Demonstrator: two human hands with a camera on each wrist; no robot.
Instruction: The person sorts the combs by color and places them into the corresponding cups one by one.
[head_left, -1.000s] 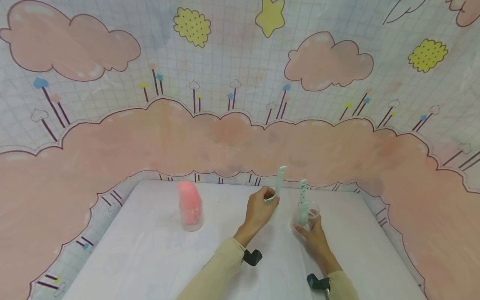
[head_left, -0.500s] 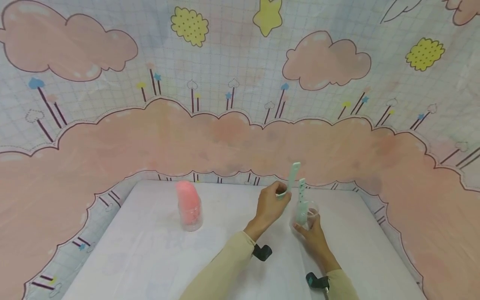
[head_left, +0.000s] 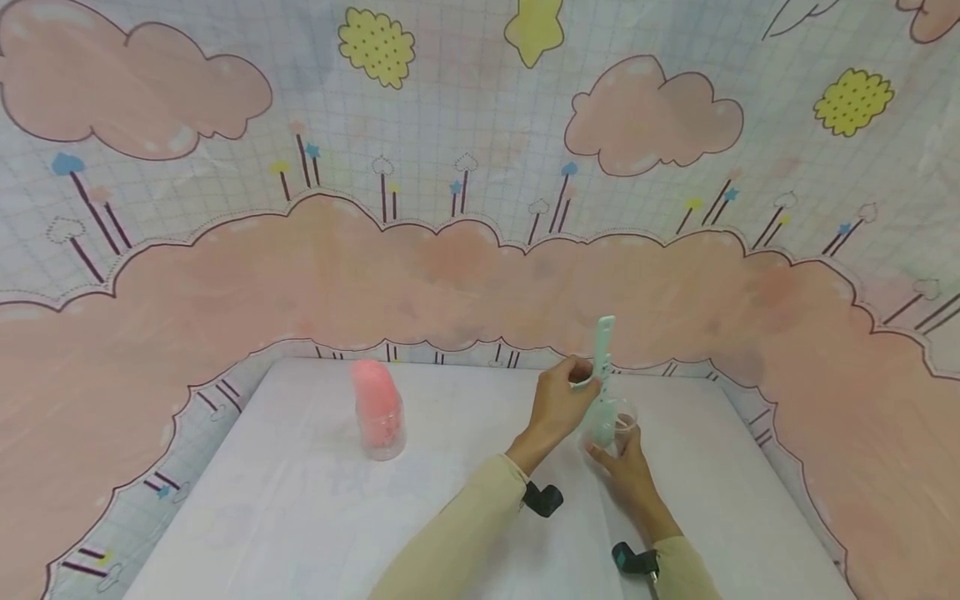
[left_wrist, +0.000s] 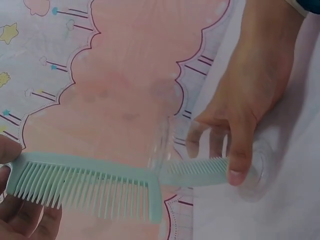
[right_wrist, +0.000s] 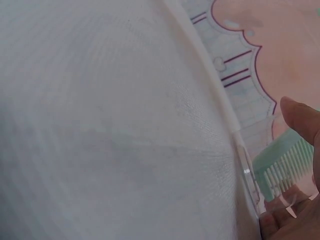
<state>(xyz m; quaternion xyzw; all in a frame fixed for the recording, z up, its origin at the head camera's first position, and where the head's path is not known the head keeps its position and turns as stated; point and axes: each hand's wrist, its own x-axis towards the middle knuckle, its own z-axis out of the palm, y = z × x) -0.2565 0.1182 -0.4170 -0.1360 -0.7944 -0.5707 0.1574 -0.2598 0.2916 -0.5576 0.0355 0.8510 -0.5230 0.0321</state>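
My left hand (head_left: 558,404) pinches a mint-green comb (left_wrist: 90,175) by one end, and in the head view the comb stands upright over the cup's mouth. My right hand (head_left: 632,475) grips a clear plastic cup (head_left: 627,411) on the table, thumb and fingers round its side. Inside that cup leans a second mint-green comb (right_wrist: 287,160), its teeth showing through the wall. Seen from the left wrist, the held comb's far end overlaps the cup's mouth, close to the second comb (left_wrist: 195,172).
To the left on the white table (head_left: 315,517) stands another clear cup (head_left: 384,448), with a rounded pink thing (head_left: 375,387) rising out of it. Behind the table hangs a cloth (head_left: 450,275) printed with clouds and stars.
My left hand has moved right with its comb, from beside the cup to over its mouth. My right hand and the cup have stayed in place.
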